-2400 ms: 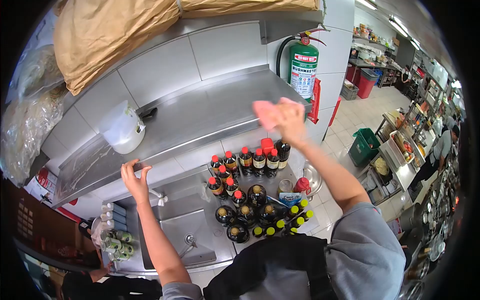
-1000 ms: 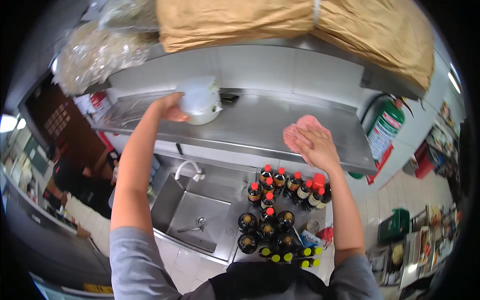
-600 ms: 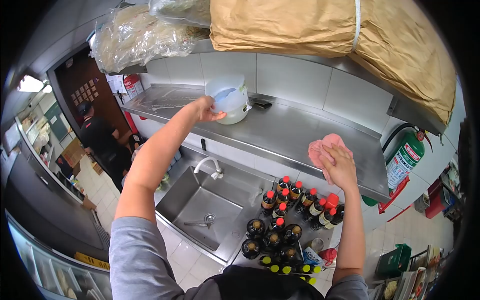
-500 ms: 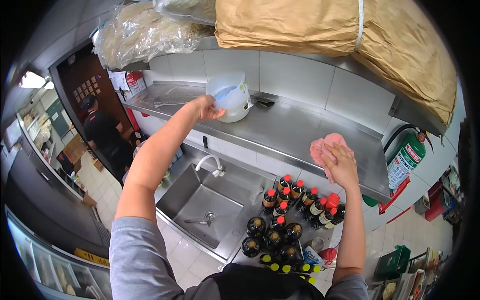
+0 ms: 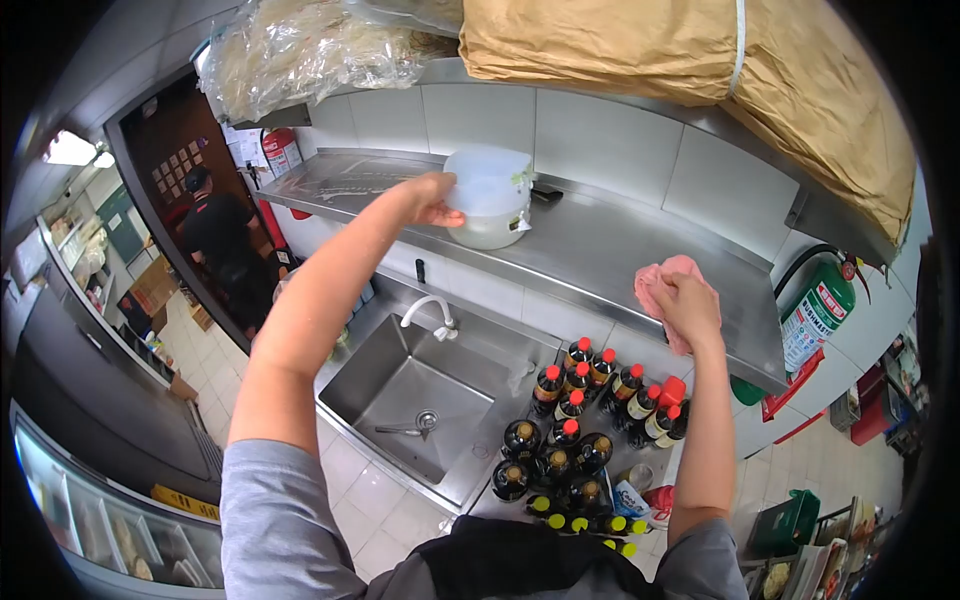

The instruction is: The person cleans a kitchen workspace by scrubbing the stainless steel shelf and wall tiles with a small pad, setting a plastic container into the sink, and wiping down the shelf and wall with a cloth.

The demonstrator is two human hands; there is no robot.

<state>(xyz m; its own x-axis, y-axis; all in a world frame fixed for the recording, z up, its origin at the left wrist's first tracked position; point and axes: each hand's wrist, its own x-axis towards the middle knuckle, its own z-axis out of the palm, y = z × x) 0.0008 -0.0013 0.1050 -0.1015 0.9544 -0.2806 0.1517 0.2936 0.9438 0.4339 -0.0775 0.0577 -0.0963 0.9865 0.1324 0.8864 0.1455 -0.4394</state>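
Observation:
A translucent white tub (image 5: 487,205) stands on the steel shelf (image 5: 600,240), and my left hand (image 5: 433,198) grips its left side. Toward the shelf's right end, my right hand (image 5: 690,305) is closed on a pink cloth (image 5: 655,283) that lies against the steel surface. Parts of the cloth stick out to the left of the hand and below it. A small black object (image 5: 547,194) sits just right of the tub, near the wall.
Below the shelf are a sink (image 5: 415,400) with a white faucet (image 5: 432,315) and several dark bottles (image 5: 555,462). Wrapped brown packages (image 5: 600,40) rest overhead. A green extinguisher (image 5: 820,310) hangs at right. A person in black (image 5: 220,235) stands by the doorway at left.
The view has shifted slightly, so most things appear lower or farther right. My right hand's fingers, flatter on the cloth before, are now bunched around it. My left hand remains on the tub.

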